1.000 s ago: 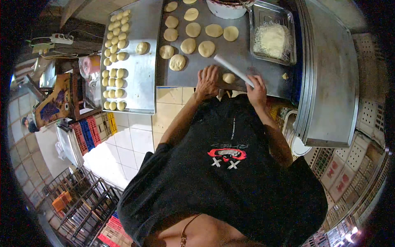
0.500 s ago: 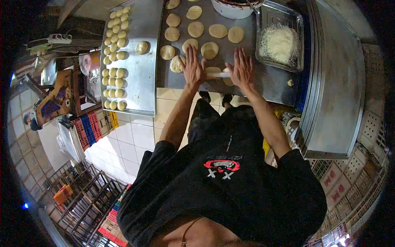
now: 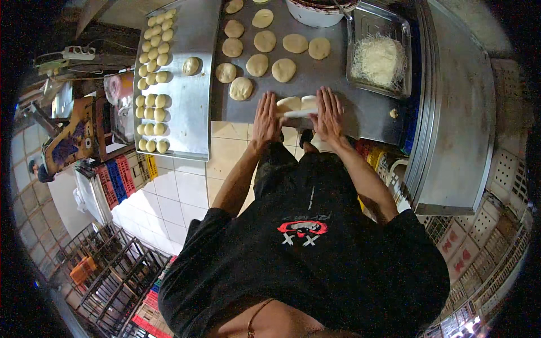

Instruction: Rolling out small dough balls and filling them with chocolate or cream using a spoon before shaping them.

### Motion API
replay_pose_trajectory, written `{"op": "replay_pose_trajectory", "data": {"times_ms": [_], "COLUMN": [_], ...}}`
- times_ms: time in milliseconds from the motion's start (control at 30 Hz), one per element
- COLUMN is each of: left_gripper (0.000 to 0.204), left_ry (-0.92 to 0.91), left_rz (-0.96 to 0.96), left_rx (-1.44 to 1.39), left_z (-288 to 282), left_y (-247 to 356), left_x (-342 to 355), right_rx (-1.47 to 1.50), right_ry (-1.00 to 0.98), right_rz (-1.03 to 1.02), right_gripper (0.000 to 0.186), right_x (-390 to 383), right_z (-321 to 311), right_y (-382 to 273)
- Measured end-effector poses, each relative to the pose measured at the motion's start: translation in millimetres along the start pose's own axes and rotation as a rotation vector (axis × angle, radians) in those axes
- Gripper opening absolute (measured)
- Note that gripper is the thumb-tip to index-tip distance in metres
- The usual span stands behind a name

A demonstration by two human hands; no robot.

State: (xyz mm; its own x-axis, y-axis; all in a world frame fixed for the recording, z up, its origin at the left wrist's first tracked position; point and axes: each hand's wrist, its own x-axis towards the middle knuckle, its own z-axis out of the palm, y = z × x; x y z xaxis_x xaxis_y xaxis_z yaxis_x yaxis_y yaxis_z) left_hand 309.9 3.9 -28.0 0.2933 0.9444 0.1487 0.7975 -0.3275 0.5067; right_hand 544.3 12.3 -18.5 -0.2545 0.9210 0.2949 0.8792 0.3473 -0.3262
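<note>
A white rolling pin (image 3: pixel 300 113) lies crosswise near the front edge of the dark metal worktop (image 3: pixel 369 115). My left hand (image 3: pixel 265 119) presses on its left end and my right hand (image 3: pixel 328 115) on its right end, both with fingers stretched out flat. Between my hands, just beyond the pin, are two pieces of dough, a left one (image 3: pixel 289 103) and a right one (image 3: pixel 308 102), each partly hidden. Several flattened dough rounds (image 3: pixel 283 70) are spread farther back on the worktop. The closest to my left hand is a mottled dough round (image 3: pixel 240 89).
To the left, a metal tray (image 3: pixel 191 129) bears rows of small dough balls (image 3: pixel 149 114) and one flattened dough round (image 3: pixel 191 66). At the back right stand a white tub (image 3: pixel 318 17) and a clear container (image 3: pixel 357 84) of grated cheese (image 3: pixel 378 61). Metal trays (image 3: pixel 451 141) are stacked at right.
Both hands have drawn the rolling pin back toward me, to the worktop's front edge. Two pieces of dough now show beyond it.
</note>
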Motion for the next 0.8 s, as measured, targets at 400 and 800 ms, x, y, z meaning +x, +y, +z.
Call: {"op": "replay_pose_trajectory", "data": {"times_ms": [400,800], "left_gripper": [0.066,0.072], "left_ry": [0.099,0.001], "left_rz": [-0.128,-0.070], "left_rx": [0.202,0.166], "left_z": [-3,0], "left_y": [1,27], "left_x": [41,-4], "right_rx": [0.017,0.122], "right_ry": [-0.123,-0.116], "right_rz": [0.031,0.045], "right_gripper": [0.064,0.067], "right_x": [26,-19], "right_z": [10,-4], "right_y": [14,-4]}}
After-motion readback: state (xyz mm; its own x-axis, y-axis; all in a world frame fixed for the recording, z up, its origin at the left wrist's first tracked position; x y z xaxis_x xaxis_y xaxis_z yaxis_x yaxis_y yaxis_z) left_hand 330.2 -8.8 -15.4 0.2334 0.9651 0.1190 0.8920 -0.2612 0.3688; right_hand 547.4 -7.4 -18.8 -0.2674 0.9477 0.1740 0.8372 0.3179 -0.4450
